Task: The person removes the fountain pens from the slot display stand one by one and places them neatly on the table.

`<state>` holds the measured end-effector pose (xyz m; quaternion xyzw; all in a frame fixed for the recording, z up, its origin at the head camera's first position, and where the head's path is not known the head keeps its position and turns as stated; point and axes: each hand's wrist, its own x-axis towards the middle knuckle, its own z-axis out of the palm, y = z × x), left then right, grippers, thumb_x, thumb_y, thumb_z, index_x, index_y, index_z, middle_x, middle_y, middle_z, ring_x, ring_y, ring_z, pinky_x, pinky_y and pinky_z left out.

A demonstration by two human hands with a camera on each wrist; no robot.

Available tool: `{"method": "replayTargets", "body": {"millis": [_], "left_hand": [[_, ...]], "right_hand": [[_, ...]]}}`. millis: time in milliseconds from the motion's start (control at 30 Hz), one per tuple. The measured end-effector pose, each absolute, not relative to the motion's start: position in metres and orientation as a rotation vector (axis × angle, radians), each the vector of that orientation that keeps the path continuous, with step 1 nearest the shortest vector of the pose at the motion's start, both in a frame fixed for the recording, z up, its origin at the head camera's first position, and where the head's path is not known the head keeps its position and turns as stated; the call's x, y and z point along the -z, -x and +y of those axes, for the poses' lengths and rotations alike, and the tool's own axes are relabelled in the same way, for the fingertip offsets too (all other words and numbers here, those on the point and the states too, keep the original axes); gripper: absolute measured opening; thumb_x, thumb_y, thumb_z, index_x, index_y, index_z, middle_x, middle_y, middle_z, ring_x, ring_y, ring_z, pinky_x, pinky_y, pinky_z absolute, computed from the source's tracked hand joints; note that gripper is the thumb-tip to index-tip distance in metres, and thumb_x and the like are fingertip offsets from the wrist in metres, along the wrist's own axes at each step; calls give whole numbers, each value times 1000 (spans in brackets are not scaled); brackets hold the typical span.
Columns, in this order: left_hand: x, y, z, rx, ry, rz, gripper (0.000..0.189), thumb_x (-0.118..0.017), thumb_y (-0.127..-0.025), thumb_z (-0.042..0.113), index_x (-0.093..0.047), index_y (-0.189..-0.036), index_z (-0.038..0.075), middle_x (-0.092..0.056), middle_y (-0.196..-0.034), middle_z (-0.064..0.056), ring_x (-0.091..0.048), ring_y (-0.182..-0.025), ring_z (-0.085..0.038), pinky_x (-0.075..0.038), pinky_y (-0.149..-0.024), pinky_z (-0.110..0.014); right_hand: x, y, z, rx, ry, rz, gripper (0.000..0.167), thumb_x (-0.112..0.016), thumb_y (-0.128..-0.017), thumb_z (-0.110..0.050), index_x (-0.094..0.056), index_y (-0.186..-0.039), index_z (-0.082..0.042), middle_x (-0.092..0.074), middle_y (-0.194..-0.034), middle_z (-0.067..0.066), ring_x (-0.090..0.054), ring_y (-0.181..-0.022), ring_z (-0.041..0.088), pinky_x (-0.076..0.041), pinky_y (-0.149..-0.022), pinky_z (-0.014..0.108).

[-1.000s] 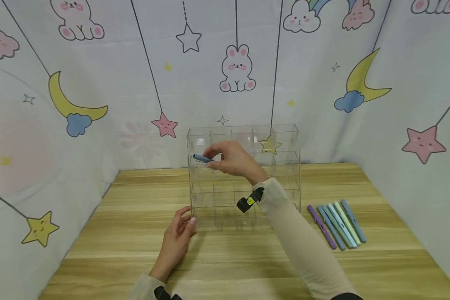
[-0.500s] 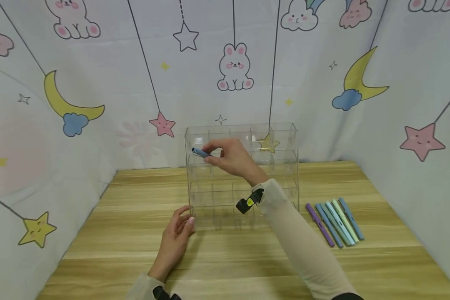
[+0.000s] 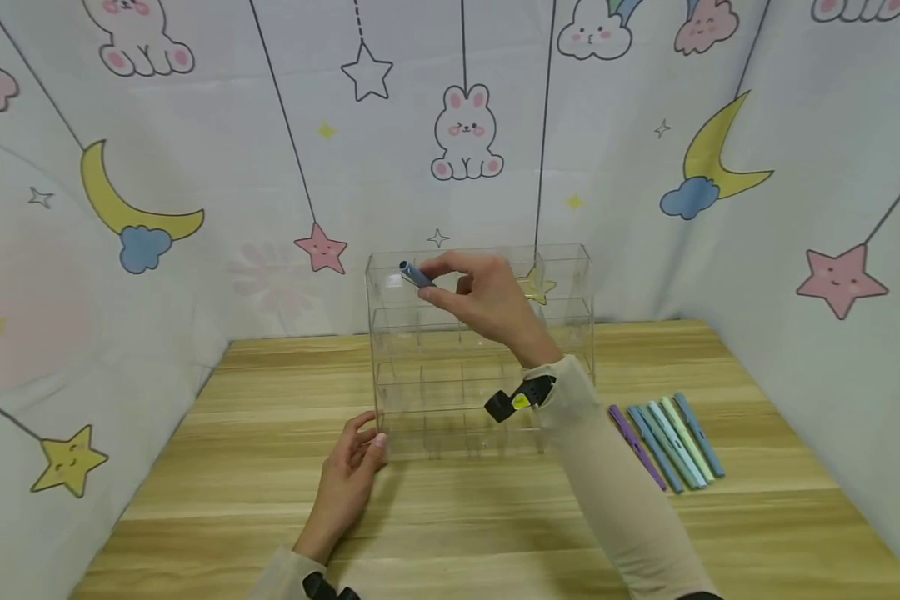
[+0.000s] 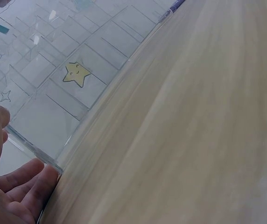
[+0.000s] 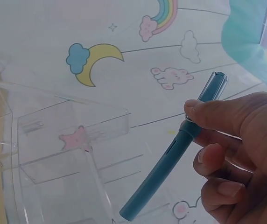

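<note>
My right hand (image 3: pixel 487 292) pinches a blue capped pen (image 3: pixel 417 275) between thumb and fingers, in front of the top row of a clear acrylic rack (image 3: pixel 442 411). In the right wrist view the pen (image 5: pixel 159 172) slants, its clip end above the thumb and its long barrel reaching down left, apart from the rack walls (image 5: pixel 73 158). My left hand (image 3: pixel 348 479) rests at the rack's lower left corner with loosely bent fingers. In the left wrist view, fingers (image 4: pixel 35 186) touch the rack's bottom corner near the tabletop.
Several pens (image 3: pixel 675 442), purple, blue, light blue and pale green, lie side by side right of the rack on the wooden table (image 3: pixel 270 400). A white cloth (image 3: pixel 390 192) printed with rabbits, moons and stars hangs behind and at both sides.
My right hand has risen with the pen and shifted slightly right, from the second row's height to the top row's. The pen is tilted more steeply. The left hand stays by the rack corner.
</note>
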<state>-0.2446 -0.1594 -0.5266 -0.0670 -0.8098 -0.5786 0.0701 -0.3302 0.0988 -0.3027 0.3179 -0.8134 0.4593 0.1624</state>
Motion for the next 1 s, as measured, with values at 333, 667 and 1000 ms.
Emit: {"method": "replayTargets", "body": {"millis": [333, 667, 1000], "left_hand": [[528, 245, -160, 1737, 210, -2440, 43, -60, -112, 28, -52, -154, 21, -68, -142, -28, -76, -120, -36, -58, -89, -15], [527, 245, -161, 1747, 209, -2442, 44, -60, -112, 28, -52, -154, 20, -66, -143, -29, -76, -118, -36, -58, -89, -15], [526, 245, -160, 1728, 211, -2448, 43, -60, -112, 28, -53, -154, 20, -68, -141, -29, -76, -119, -37, -57, -88, -14]], "right_hand": [[293, 315, 120, -1267, -863, -2269, 23, -81, -97, -16, -81, -120, -14, -83, -112, 3, -47, -45, 13, -35, -45, 24], [299, 309, 160, -1255, -730, -2223, 24, -83, -95, -16, -82, -119, -14, -83, -111, 7, -48, -45, 12, -38, -47, 22], [314, 304, 198, -1161, -585, -2241, 27, -80, -98, -18, -80, -123, -13, -82, -106, 14, -53, -53, 11, -43, -52, 22]]}}
